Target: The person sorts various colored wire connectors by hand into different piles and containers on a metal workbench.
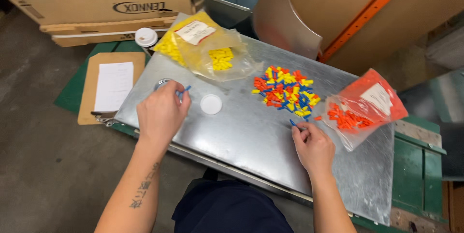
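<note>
The left hand (162, 114) is pinching a blue connector (185, 89) over a small jar (163, 83), its white lid (211, 104) lying aside. The right hand (313, 147) is closing fingertips on another blue piece (293, 123) near the mixed pile (285, 91) (red, yellow, blue) on the tabletop (251, 136).

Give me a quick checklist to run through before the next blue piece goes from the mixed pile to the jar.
1. Left hand has a blue piece pinched over the small jar: ok.
2. Jar mouth uncovered, white lid lying apart on the metal sheet: ok.
3. Right hand touching a blue piece at the edge of the mixed pile: ok.
4. Room left in the jar: cannot tell, the hand hides it.
5. Orange bag and yellow bag lying apart from the pile: ok.
</note>
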